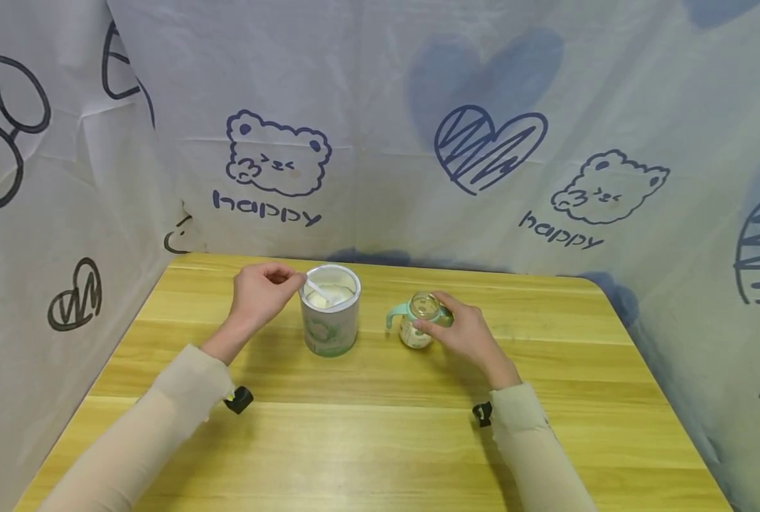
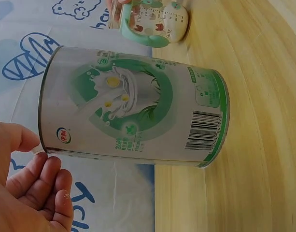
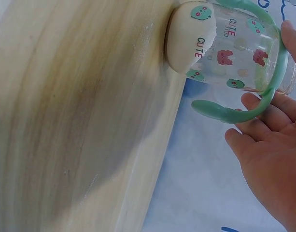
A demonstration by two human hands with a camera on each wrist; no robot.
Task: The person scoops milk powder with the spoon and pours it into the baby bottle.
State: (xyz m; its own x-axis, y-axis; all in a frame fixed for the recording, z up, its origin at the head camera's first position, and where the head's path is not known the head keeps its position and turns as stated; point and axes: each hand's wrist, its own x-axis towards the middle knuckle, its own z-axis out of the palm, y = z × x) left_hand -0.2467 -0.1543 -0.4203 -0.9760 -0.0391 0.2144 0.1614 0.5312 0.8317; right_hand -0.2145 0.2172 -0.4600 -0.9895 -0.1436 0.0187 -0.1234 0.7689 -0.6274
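Note:
At the rim of an open milk powder can [image 1: 330, 334], my left hand [image 1: 259, 299] pinches the handle of a white scoop [image 1: 318, 288]. The scoop's lower end reaches into the pale powder; in the left wrist view the can hides most of it. My right hand [image 1: 469, 333] grips a clear baby bottle [image 1: 416, 334] near its open top, thumb on one side and fingers on the other. The bottle stands upright with a green handled collar [image 3: 278, 72]. Cream-coloured contents [image 3: 186, 38] lie in its lower part.
Both containers stand on a wooden table [image 1: 367, 441], the can left of the bottle. White cloth [image 1: 380, 142] with blue drawings hangs behind the table and along its sides. A little spilled powder [image 3: 92, 183] dots the tabletop.

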